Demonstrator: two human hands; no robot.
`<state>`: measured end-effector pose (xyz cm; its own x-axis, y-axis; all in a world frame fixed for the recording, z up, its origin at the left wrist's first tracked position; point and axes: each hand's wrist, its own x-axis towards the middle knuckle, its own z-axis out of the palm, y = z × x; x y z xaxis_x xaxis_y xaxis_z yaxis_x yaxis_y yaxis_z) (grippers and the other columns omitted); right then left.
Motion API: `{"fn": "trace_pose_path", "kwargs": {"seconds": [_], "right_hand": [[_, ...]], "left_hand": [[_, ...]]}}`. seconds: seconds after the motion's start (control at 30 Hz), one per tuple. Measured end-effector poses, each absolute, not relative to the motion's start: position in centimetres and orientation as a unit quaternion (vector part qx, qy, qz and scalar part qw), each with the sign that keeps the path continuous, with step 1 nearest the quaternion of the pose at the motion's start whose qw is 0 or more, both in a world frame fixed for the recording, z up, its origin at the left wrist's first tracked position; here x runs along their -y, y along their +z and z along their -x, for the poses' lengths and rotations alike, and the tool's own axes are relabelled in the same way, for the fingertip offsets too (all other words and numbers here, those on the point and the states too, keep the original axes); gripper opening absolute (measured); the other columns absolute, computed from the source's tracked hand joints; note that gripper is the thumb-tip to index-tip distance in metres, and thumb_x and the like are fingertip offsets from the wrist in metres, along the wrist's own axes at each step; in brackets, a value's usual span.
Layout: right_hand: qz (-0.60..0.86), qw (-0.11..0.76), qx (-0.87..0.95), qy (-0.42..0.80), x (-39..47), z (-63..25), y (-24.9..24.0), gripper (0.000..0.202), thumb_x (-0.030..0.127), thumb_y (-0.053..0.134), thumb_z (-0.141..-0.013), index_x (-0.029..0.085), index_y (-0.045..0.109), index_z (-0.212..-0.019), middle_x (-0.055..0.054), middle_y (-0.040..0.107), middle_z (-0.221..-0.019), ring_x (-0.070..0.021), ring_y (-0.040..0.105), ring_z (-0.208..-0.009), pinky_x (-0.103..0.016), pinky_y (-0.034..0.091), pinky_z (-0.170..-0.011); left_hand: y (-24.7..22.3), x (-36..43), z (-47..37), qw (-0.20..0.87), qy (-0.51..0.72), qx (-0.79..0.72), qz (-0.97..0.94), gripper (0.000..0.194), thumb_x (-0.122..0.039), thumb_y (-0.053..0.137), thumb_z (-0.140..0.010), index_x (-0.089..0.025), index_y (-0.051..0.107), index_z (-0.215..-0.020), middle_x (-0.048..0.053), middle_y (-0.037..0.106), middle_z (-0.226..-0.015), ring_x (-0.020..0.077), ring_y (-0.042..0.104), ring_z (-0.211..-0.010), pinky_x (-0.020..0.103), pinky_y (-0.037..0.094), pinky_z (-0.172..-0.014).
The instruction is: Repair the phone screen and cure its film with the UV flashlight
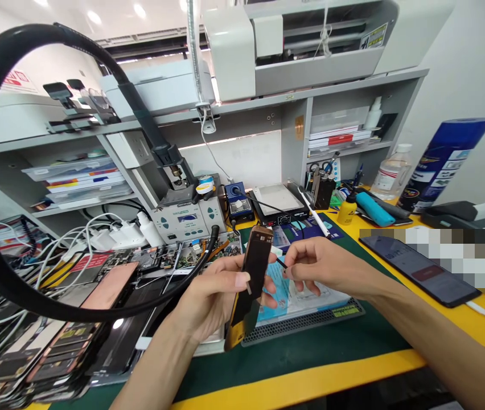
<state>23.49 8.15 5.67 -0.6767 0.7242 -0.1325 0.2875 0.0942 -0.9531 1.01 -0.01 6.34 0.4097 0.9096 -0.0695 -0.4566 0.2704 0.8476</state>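
Note:
Tilted upright near the centre, a dark phone part (256, 263) with gold edges and a yellow lower end is held in my left hand (214, 290), thumb across its face and fingers behind. My right hand (317, 265) is just to the right, its thumb and index finger pinching a small dark strip (282, 262) that points toward the phone part. Beneath both hands lie a blue and white sheet (285, 296) and a black perforated strip (306, 329) on the green mat (311, 364).
Stacked phone parts (58, 347) crowd the left, under a black hose (54, 312) looping up from a grey station (186, 219). A lit phone (417, 267) lies at right, near a yellow bottle (347, 210) and a blue spray can (443, 165).

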Motion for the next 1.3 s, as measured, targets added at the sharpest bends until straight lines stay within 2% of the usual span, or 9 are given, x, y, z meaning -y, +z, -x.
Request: {"fn": "trace_pose_path", "kwargs": {"seconds": [0.2,0.33,0.43,0.5,0.63,0.8,0.9,1.13,1.3], "right_hand": [[0.366,0.204,0.718,0.557,-8.8,-24.0,5.7,0.015,0.026,0.059,-0.088,0.016,0.066,-0.08,0.0,0.065,-0.062,-0.009,0.051,-0.045,-0.022,0.041,-0.044],[0.401,0.217,0.708,0.539,-9.4,-24.0,5.4,0.011,0.023,0.059,-0.091,0.016,0.062,-0.083,0.0,0.066,-0.073,-0.0088,0.056,-0.047,-0.019,0.037,-0.037],[0.433,0.199,0.705,0.526,-9.9,-23.8,5.2,0.016,0.029,0.062,-0.097,0.014,0.061,-0.09,0.003,0.063,-0.073,-0.0059,0.052,-0.047,-0.016,0.035,-0.037],[0.451,0.174,0.705,0.519,-10.3,-23.8,5.1,0.022,0.035,0.06,-0.101,0.014,0.062,-0.096,0.004,0.061,-0.073,-0.0048,0.05,-0.047,-0.016,0.037,-0.039],[0.483,0.104,0.708,0.504,-11.6,-24.4,5.1,0.025,0.038,0.059,-0.102,0.014,0.063,-0.104,0.002,0.063,-0.079,-0.007,0.055,-0.053,-0.019,0.048,-0.047],[0.511,0.02,0.712,0.481,-13.1,-24.6,5.6,0.025,0.037,0.061,-0.1,0.015,0.065,-0.112,-0.004,0.068,-0.099,-0.0141,0.066,-0.076,-0.03,0.058,-0.066],[0.519,-0.018,0.714,0.47,-13.7,-24.1,6.2,0.026,0.036,0.062,-0.1,0.015,0.064,-0.114,-0.006,0.068,-0.105,-0.0161,0.068,-0.083,-0.033,0.06,-0.071],[0.537,-0.083,0.708,0.45,-15.6,-24.9,7.3,0.031,0.036,0.063,-0.099,0.016,0.063,-0.122,-0.008,0.067,-0.117,-0.0203,0.068,-0.095,-0.039,0.06,-0.081],[0.547,-0.101,0.704,0.441,-16.7,-26.2,7.6,0.034,0.037,0.063,-0.099,0.016,0.062,-0.125,-0.009,0.065,-0.122,-0.0224,0.067,-0.101,-0.042,0.059,-0.086]], "left_hand": [[6.4,-0.1,-1.1,0.734,0.463,-0.283,-0.408,0.05,-0.028,0.078,-0.069,-0.007,0.072,-0.114,0.017,0.076,-0.092,0.0261,0.072,-0.082,0.037,0.055,-0.084],[6.5,-0.3,-1.0,0.715,0.472,-0.305,-0.416,0.047,-0.027,0.079,-0.069,-0.007,0.074,-0.11,0.017,0.075,-0.097,0.026,0.07,-0.084,0.039,0.056,-0.084],[6.4,-0.4,-0.6,0.697,0.483,-0.314,-0.427,0.045,-0.026,0.079,-0.069,-0.009,0.075,-0.11,0.017,0.072,-0.113,0.0274,0.069,-0.091,0.042,0.056,-0.087],[6.4,-0.4,-0.2,0.691,0.486,-0.316,-0.432,0.045,-0.027,0.078,-0.07,-0.009,0.075,-0.112,0.017,0.073,-0.113,0.0274,0.07,-0.092,0.041,0.056,-0.087],[6.9,-0.3,0.4,0.688,0.483,-0.306,-0.447,0.05,-0.029,0.077,-0.072,-0.005,0.073,-0.116,0.018,0.076,-0.094,0.0269,0.072,-0.083,0.035,0.055,-0.084],[7.2,-0.1,0.5,0.705,0.475,-0.261,-0.457,0.046,-0.028,0.076,-0.07,-0.007,0.075,-0.111,0.018,0.076,-0.099,0.0269,0.072,-0.085,0.037,0.056,-0.084],[7.0,0.0,0.5,0.712,0.474,-0.243,-0.458,0.039,-0.026,0.074,-0.073,-0.01,0.076,-0.108,0.017,0.075,-0.106,0.0261,0.072,-0.086,0.037,0.057,-0.082],[6.6,-0.2,0.9,0.716,0.473,-0.224,-0.462,0.039,-0.024,0.068,-0.077,-0.008,0.074,-0.112,0.02,0.074,-0.112,0.0306,0.072,-0.092,0.042,0.056,-0.086],[6.9,0.0,0.8,0.718,0.464,-0.225,-0.467,0.045,-0.028,0.071,-0.075,-0.006,0.074,-0.114,0.018,0.076,-0.096,0.0274,0.072,-0.085,0.036,0.057,-0.082]]}}
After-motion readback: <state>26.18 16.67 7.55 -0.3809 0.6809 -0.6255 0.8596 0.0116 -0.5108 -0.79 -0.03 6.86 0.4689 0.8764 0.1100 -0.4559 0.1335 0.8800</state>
